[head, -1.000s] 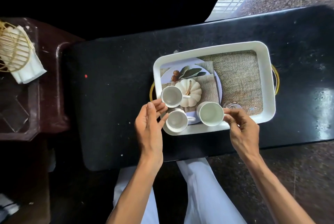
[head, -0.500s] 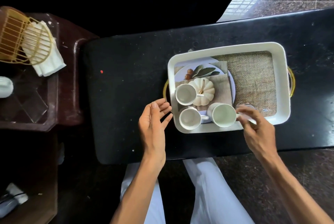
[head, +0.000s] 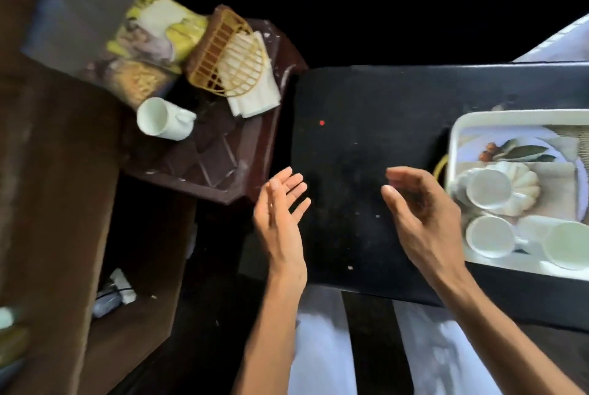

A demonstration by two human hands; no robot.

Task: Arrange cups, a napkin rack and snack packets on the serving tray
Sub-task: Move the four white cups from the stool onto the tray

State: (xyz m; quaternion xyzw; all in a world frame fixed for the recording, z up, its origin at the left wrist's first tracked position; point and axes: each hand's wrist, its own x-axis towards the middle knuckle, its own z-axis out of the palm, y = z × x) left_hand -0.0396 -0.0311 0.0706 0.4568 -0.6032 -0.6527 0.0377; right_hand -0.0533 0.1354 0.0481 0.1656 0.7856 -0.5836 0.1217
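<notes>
A: Hands, quick?
B: Both empty. Left hand (head: 280, 216): fingers straight and spread, palm turned toward the serving tray (head: 516, 114), nothing held. Right hand (head: 424, 219): fingers loosely bent, thumb apart, nothing in it.

A: Where, off the tray?
B: Both over the black worktop (head: 350, 139), left of the tray. The right hand is just beside the tray's left wall, near its gold handle (head: 441, 165). The left hand is further left, at the worktop's far edge from the tray. Neither touches the tray.

A: Cups?
B: Three upright in the tray's left end. The first cup (head: 489, 189) sits against the white pumpkin (head: 522, 190). The second cup (head: 490, 236) and third cup (head: 565, 244) stand side by side at the tray's near rim. The fourth cup (head: 162, 118) is well left of the tray, lying on its side on the brown side table (head: 223, 177).

A: Napkin rack?
B: The gold wire napkin rack (head: 229, 56) is also well left of the tray, on that side table, tilted. White napkins (head: 255, 95) stick out below it; can't tell if they sit inside it.

A: Snack packets?
B: The snack packets (head: 153, 40) are furthest left of the tray, touching the rack. Yellow-green and blurred; can't tell the count.
</notes>
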